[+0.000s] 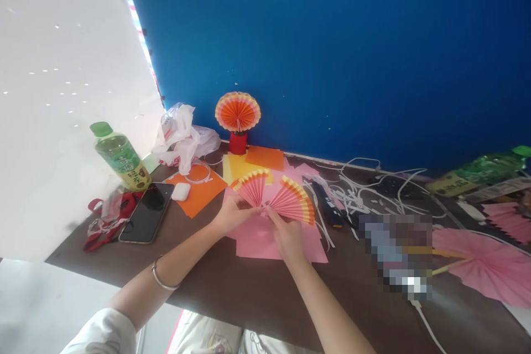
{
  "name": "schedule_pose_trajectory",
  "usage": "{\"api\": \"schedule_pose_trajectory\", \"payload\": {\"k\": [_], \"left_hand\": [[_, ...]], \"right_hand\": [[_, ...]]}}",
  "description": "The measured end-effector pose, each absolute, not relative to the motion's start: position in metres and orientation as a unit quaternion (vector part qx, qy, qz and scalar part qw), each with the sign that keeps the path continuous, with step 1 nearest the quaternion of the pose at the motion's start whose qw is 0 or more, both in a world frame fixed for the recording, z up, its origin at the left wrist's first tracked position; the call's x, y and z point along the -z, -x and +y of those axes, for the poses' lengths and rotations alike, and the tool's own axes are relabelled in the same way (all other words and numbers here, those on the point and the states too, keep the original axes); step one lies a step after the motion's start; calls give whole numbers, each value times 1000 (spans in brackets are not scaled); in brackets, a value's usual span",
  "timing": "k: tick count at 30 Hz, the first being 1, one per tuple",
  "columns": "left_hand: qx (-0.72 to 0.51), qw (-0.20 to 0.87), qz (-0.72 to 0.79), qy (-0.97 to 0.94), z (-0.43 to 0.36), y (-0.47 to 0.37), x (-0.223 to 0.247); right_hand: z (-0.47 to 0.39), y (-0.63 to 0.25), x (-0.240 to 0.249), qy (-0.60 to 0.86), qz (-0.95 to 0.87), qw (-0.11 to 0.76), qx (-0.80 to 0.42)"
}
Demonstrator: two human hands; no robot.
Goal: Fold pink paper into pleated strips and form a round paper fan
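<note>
Head view: I have the left hand (233,213) and right hand (287,235) near each other, fingers closed on the inner ends of a pleated paper fan (289,202), held above pink paper (269,240) on the dark surface (232,298). Behind stands a round fan (238,112) on a red base (238,143); to the right lie tangled white cables (350,197), to the left a phone (147,213) and green bottle (121,157).

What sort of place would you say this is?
Probably a desk at home or in a dorm, used for paper crafts: a finished paper fan against the blue wall, pink sheets, and a phone.
</note>
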State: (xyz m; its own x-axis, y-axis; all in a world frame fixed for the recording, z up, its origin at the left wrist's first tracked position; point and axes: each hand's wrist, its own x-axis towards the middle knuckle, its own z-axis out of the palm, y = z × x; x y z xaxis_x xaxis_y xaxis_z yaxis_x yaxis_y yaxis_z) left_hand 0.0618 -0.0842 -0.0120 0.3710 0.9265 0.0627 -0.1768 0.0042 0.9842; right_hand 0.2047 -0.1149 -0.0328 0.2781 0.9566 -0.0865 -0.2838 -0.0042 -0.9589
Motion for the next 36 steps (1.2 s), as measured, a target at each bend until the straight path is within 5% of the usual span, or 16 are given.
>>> {"api": "schedule_pose_trajectory", "payload": {"k": [36], "left_hand": [[-414,585,352,-602,-83,-58,25]], "right_hand": [[-115,-210,20,523,-388,546,-527]]}}
